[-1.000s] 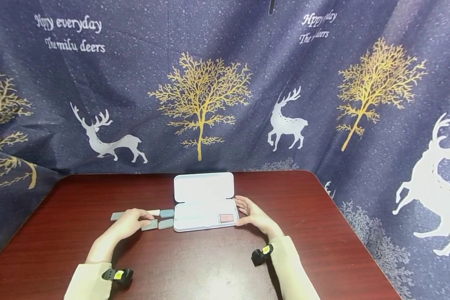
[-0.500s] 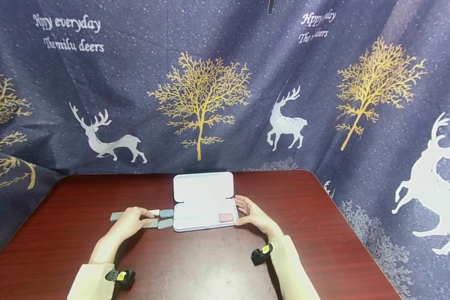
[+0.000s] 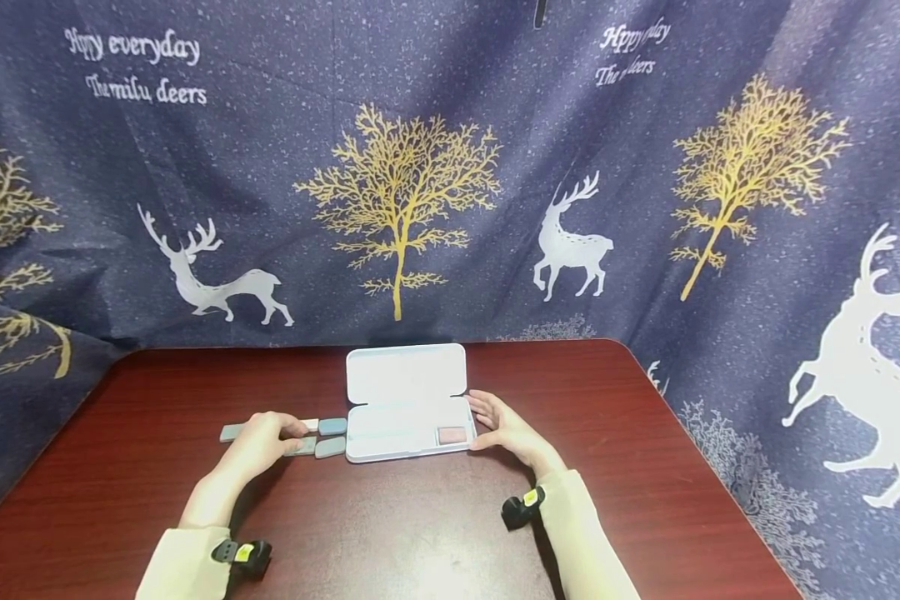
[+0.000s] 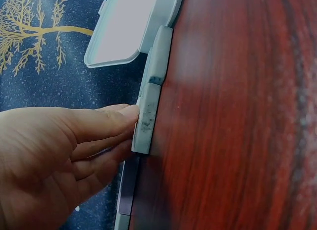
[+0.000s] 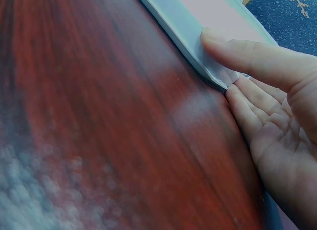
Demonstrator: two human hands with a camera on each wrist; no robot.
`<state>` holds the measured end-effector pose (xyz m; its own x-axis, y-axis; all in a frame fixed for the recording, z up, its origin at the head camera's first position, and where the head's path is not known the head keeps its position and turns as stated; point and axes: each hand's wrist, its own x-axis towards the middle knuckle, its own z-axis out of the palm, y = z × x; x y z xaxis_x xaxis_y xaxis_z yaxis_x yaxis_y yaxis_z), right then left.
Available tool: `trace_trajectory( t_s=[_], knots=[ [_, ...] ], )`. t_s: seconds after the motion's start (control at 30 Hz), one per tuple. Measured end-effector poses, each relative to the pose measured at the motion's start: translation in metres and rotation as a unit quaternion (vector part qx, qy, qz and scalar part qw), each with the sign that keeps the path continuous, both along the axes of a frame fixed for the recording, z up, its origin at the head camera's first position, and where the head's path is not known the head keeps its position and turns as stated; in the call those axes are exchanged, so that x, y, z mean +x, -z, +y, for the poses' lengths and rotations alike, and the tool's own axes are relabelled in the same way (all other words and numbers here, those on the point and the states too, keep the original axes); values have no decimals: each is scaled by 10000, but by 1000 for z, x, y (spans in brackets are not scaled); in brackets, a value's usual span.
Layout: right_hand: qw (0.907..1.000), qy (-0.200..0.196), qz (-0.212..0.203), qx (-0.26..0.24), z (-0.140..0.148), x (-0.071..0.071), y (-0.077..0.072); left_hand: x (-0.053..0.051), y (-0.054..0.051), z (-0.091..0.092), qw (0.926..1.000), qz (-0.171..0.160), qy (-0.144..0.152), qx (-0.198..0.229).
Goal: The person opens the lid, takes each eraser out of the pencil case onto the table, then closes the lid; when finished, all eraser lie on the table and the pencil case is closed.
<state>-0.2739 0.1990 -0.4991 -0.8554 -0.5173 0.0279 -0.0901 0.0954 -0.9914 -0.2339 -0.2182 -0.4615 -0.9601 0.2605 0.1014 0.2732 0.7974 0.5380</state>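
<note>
A white pencil case (image 3: 390, 435) lies on the table with its lid (image 3: 407, 375) raised at the back. Inside at its right end is a pinkish block (image 3: 452, 435). My right hand (image 3: 506, 429) holds that end, thumb (image 5: 223, 46) on the front rim and fingers against the side. Left of the case, my left hand (image 3: 258, 443) pinches a grey-green eraser (image 4: 147, 118) with dark smudges. It stands end to end with another grey-green block (image 3: 331, 448). Behind these lie a blue block (image 3: 333, 427) and a white one (image 3: 311, 425), partly covered by my fingers.
A long grey-green piece (image 3: 232, 432) sticks out left of my left hand. The reddish-brown table (image 3: 390, 533) ends at a dark blue cloth (image 3: 457, 317) printed with deer and trees. Each wrist carries a small black camera (image 3: 251, 557).
My left hand has shifted slightly away from me and right, bringing the smudged eraser up against the grey-green block beside the case. The right hand has stayed on the case's end.
</note>
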Motion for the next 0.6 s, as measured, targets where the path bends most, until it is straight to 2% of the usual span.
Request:
trace_trajectory(
  t_s=[0.33, 0.6],
  knots=[
    [10000, -18, 12, -2, 0, -1, 0, 2, -2, 2, 9999, 64, -53, 126],
    [10000, -4, 9, -25, 0, -1, 1, -1, 1, 10, 9987, 442, -93, 230]
  ],
)
